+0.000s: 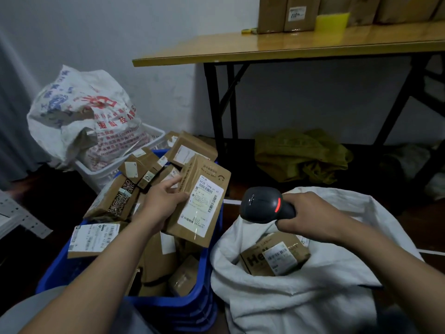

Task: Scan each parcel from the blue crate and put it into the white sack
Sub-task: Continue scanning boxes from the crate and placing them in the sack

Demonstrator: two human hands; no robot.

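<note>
My left hand (163, 203) grips a flat brown cardboard parcel (204, 186) by its left edge, holding it tilted above the blue crate (197, 307) with its white label facing up. The crate is heaped with several brown parcels (115, 198). My right hand (310, 218) holds a black barcode scanner (265, 204), its red light lit and its head pointing left at the held parcel. The scanner hovers over the open mouth of the white sack (313, 302) at the lower right. Inside the sack lies a brown box (274, 255) with a label.
A printed white woven bag (81, 116) sits in a white basket (154, 136) behind the crate. A wooden folding table (289, 47) with cardboard boxes (286, 13) stands at the back right. An olive-green cloth (301, 155) lies on the floor under it.
</note>
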